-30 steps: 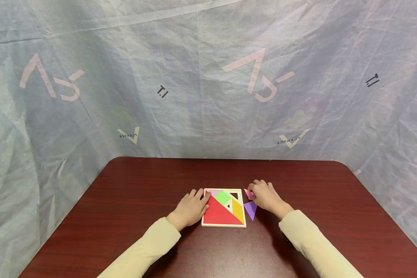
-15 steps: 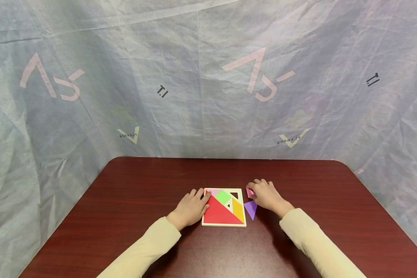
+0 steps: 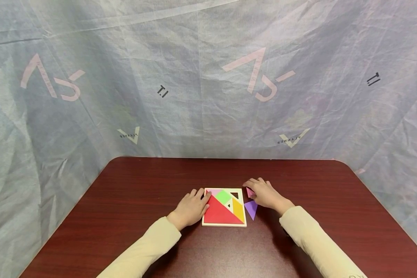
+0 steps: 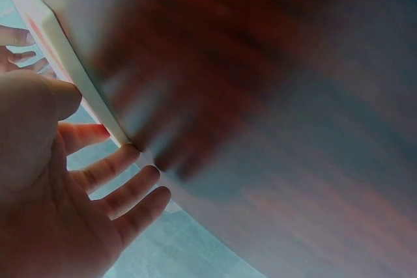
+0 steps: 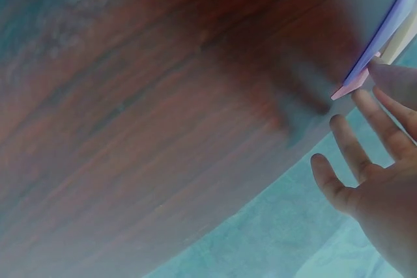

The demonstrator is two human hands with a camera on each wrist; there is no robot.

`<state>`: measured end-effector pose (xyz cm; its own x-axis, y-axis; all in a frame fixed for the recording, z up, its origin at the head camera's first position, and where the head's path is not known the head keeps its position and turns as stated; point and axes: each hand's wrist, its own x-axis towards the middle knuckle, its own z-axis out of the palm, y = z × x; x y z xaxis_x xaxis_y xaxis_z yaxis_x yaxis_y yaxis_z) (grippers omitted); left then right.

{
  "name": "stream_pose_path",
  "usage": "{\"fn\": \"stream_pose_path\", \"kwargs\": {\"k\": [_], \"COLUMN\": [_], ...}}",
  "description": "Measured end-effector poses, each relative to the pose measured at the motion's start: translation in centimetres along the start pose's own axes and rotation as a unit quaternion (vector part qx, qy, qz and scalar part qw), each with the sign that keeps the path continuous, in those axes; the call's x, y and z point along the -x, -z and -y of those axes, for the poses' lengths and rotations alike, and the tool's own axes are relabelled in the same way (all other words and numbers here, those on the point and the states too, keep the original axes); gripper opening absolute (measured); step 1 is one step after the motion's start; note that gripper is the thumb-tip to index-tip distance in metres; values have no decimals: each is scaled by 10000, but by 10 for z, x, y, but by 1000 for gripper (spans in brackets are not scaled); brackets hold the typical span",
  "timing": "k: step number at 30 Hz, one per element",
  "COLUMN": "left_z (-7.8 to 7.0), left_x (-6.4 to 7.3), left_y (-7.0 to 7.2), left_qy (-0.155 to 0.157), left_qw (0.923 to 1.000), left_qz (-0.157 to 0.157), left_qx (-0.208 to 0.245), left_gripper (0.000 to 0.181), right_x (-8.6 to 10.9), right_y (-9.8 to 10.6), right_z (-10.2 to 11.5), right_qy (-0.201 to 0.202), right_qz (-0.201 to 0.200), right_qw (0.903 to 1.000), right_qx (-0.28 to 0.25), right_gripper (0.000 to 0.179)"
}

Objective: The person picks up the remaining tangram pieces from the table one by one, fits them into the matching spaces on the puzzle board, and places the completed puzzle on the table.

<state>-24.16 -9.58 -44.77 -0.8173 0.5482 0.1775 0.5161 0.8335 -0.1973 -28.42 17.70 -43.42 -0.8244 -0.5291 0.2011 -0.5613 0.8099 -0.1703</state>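
Observation:
The square tangram board (image 3: 224,225) lies flat with red, green, orange and pale pink pieces in it. Two of its recesses show dark triangular openings. My left hand (image 3: 191,208) rests at its left edge, fingers mostly straight, one fingertip over the upper left corner. In the left wrist view the thumb (image 4: 62,99) lies along the board's side. Right of the board, my right hand (image 3: 266,194) touches a small pink triangle (image 3: 250,192) with fairly straight fingers; they partly cover it. A purple triangle (image 3: 251,209) lies just below, close to the board's right edge.
The dark red wooden table (image 3: 153,173) extends around the board on all sides. A grey printed cloth (image 3: 194,116) hangs behind the table's far edge and along both sides.
The pink triangle has turned and shifted slightly right under my right hand, whose fingers now reach farther left above it. My left hand stays at the board.

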Motion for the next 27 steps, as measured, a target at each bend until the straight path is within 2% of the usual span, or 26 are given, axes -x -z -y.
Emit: {"fn": "stream_pose_path", "kwargs": {"k": [11, 17, 18, 21, 27], "left_z": [0, 0, 2, 2, 0], "left_x": [-1, 1, 0, 1, 0], "left_y": [-2, -1, -7, -7, -1], "left_qy": [37, -53, -106, -120, 12], "left_qw": [10000, 9996, 9992, 9990, 9999], "left_qz": [-5, -253, -383, -425, -79], "left_qx": [47, 122, 62, 64, 143], "left_gripper": [42, 39, 40, 39, 41], "right_x": [-2, -3, -3, -3, -2], "right_y": [1, 4, 4, 3, 4], "right_z": [1, 0, 0, -1, -3], "right_qy": [76, 0, -31, -102, -176], "right_qz": [59, 60, 61, 65, 41], "right_qw": [9999, 10000, 9999, 9999, 9998], "right_qx": [55, 74, 77, 57, -39], "right_gripper": [37, 33, 32, 31, 30]}}
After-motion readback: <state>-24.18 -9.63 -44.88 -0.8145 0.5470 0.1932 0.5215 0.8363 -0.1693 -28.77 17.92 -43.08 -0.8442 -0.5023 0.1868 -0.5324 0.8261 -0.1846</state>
